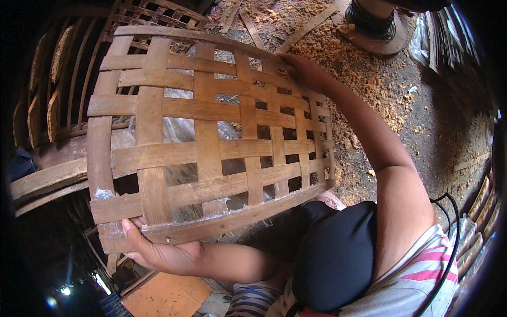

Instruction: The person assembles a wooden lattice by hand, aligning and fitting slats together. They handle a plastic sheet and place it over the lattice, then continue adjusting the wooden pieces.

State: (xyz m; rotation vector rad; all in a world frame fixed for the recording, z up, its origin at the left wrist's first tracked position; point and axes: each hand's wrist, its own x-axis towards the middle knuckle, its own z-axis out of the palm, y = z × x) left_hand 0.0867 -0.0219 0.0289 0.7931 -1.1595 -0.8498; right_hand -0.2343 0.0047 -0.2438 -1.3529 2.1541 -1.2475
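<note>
Woven bamboo basket [211, 132], open lattice of broad flat strips with a bent rim band, fills the centre and left of the view. It is held up off the floor, tilted, its underside facing the camera; clear plastic sheet [179, 129] shows through the gaps.

Floor [422, 116]: packed dirt, with a wide scatter of wood shavings [338, 47] toward the upper right. Loose bamboo strips [309, 26] lie on the floor at the top edge, beyond the basket's far rim.

More woven baskets [58, 84] stacked at the left, partly hidden by the held basket.

Round wooden block [377, 31] at the top right, dark band wound around it.

Left hand [153, 248] closed around the basket's lower-left rim, thumb lying over the rim band.

Right hand [303, 71] at the upper-right rim, touching it; fingers go behind the strips, so whether they are curled or spread cannot be told.
</note>
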